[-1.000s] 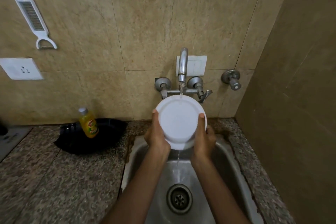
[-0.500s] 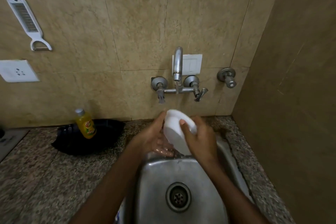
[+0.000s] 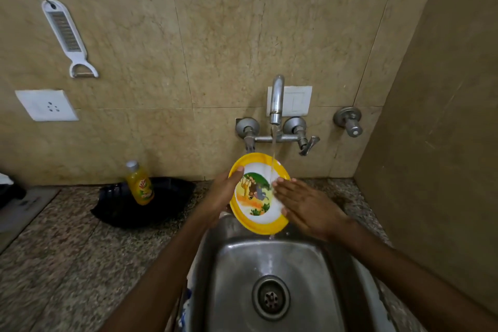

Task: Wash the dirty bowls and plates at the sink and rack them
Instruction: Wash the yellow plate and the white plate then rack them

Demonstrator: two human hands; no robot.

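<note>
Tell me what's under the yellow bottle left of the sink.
The yellow bottle stands in a black tray on the granite counter. Its base covers the spot it rests on; the tray's dark inside is too dim to show anything else.

Dim, warm, even light; soft glare on the sink [image 3: 237, 264] and tap [image 3: 277, 94]. Wide-angle distortion bows the edges, and the corners look soft.

Granite counter [image 3: 67, 264]: black tray [image 3: 116, 214] at wall, steel sink [image 3: 239, 267] inset.
</note>
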